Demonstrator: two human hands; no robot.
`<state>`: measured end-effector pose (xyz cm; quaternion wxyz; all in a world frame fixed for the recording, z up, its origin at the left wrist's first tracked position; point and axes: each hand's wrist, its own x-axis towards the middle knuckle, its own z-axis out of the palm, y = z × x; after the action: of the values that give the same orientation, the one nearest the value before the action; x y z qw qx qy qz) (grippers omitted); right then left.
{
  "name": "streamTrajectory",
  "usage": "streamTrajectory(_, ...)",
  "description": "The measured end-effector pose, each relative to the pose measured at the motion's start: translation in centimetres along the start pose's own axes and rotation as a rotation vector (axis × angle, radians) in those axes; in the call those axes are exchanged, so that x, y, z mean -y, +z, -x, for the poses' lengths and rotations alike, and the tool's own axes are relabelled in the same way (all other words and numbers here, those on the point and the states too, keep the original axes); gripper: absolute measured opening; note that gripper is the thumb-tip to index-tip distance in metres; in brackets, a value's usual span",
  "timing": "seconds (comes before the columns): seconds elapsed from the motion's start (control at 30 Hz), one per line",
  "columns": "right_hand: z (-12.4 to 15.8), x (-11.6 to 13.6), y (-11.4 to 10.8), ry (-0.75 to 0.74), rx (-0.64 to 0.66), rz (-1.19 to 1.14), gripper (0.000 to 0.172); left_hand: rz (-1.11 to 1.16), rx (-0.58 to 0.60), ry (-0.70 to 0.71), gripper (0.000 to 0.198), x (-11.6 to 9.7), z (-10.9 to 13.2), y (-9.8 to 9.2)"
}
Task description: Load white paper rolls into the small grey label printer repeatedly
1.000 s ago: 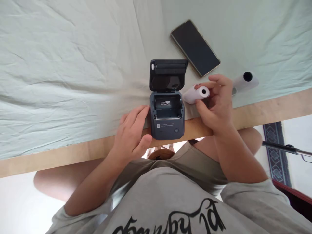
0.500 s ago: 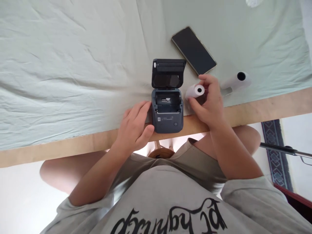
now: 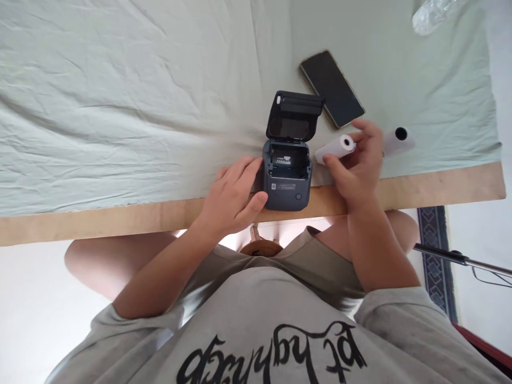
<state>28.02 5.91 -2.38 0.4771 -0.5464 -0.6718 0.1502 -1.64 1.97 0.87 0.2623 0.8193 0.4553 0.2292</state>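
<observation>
A dark blue portable thermal printer (image 3: 288, 193) sits at the table's near edge with its lid (image 3: 295, 114) raised and a bare paper bay (image 3: 288, 160) showing. My left hand (image 3: 236, 196) rests against the printer's left side, fingers stretched out and thumb apart near its front corner. To the printer's right, my right hand (image 3: 362, 165) has its thumb and fingers around a small white paper roll (image 3: 334, 150). That roll is tilted, its cored end facing up and right. A second, larger white paper roll (image 3: 394, 143) stands just beyond my right fingers, partly hidden by them.
A black smartphone (image 3: 332, 88) lies behind the printer on the pale green cloth (image 3: 140, 106). A clear plastic object (image 3: 430, 18) is at the far right. The bare wooden table edge (image 3: 100, 223) runs along the front, above my lap.
The view has shifted a little, so the things on the table appear farther right. My right hand has moved right, and the small paper roll leans more. My left hand stays at the printer's side.
</observation>
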Motion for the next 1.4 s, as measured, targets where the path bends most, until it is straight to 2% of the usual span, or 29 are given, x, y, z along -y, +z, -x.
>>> streamTrajectory(0.07,-0.1,-0.5,-0.2,0.094,-0.081,-0.233,0.062,-0.006,-0.005,0.002,0.092,0.0,0.0,0.0)
streamTrajectory(0.17,-0.1,-0.4,-0.8,0.345,-0.089,-0.48,0.038,-0.022,-0.015,0.011,0.092,0.0,0.1,0.0)
streamTrajectory(0.23,-0.1,0.5,-1.2,0.42,-0.049,-0.51,0.03,-0.031,-0.014,0.021,0.093,0.1,0.1,0.1)
streamTrajectory(0.3,-0.2,2.1,-1.4,0.344,-0.012,-0.442,0.033,-0.03,-0.009,0.024,0.093,0.1,0.2,0.1)
streamTrajectory(0.4,-1.2,5.2,-1.2,0.062,0.087,-0.218,0.045,-0.016,-0.007,0.021,0.09,0.1,0.2,0.0)
streamTrajectory(0.47,-2.3,6.8,-0.6,-0.124,0.201,-0.036,0.048,-0.013,-0.008,0.017,0.088,0.1,0.1,0.0)
streamTrajectory(0.53,-3.2,7.8,0.1,-0.242,0.277,0.084,0.042,-0.016,-0.003,0.008,0.087,0.1,0.1,-0.1)
streamTrajectory(0.6,-3.7,8.0,0.8,-0.298,0.298,0.138,0.033,-0.015,0.001,0.011,0.087,0.1,0.0,-0.1)
streamTrajectory(0.73,-3.2,7.3,1.5,-0.315,0.279,0.206,0.02,0.006,-0.013,0.033,0.09,0.1,0.0,-0.1)
streamTrajectory(0.87,-3.0,7.3,1.8,-0.295,0.306,0.134,0.017,0.013,-0.023,0.03,0.09,0.1,0.0,-0.2)
streamTrajectory(1.1,-3.3,7.9,2.0,-0.14,0.386,0.178,0.009,0.028,0.026,0.003,0.087,0.0,-0.1,-0.6)
streamTrajectory(1.27,-2.8,8.1,1.9,-0.186,0.342,0.216,0.014,0.03,0.018,0.023,0.09,0.2,0.0,-0.3)
streamTrajectory(1.4,-2.8,8.2,1.6,-0.293,0.288,0.095,0.019,0.017,0.009,0.021,0.087,0.0,0.0,-0.4)
